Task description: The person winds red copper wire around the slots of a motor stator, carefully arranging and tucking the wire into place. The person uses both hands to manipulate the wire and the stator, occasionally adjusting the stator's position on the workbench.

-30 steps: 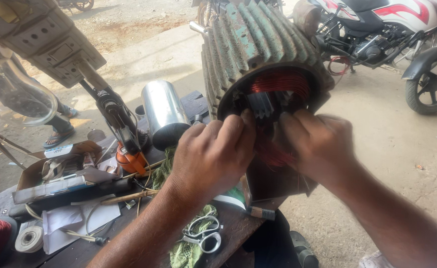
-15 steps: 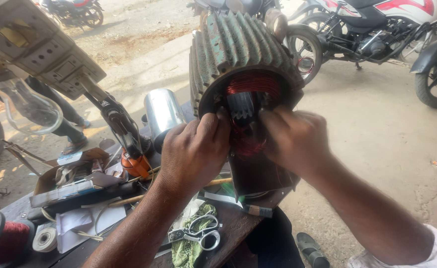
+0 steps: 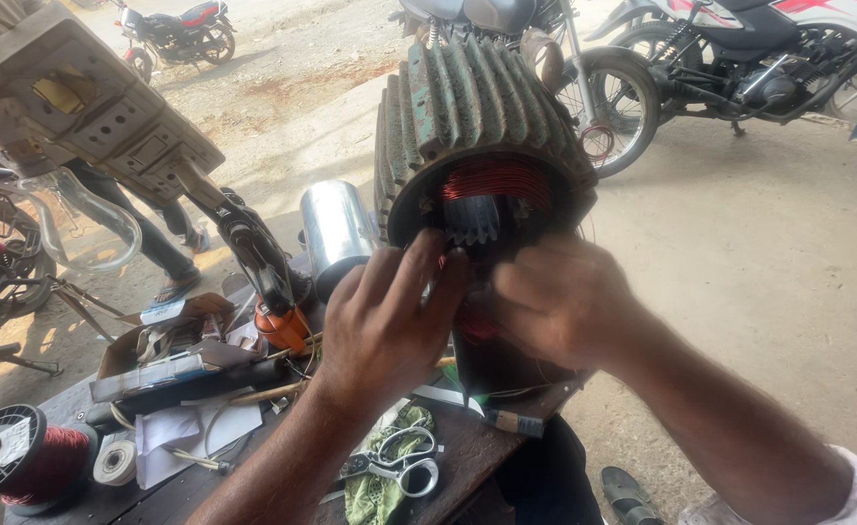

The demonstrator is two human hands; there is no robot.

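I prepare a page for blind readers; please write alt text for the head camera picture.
Two bare hands, the left hand and the right hand, work at the open end of a green ribbed motor housing with copper windings inside, standing on a cluttered wooden bench. Scissors and a spool of red wire lie on the bench; motorcycles stand behind.

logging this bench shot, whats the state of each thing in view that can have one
motor housing: on its side on the bench, open end toward the camera, red copper windings exposed
left hand: fingertips at the open end, on the windings
right hand: blurred, at the lower windings
scissors: lying flat, handles toward the bench edge
red wire spool: lying on its side, still wound
steel cylinder: upright behind the left hand
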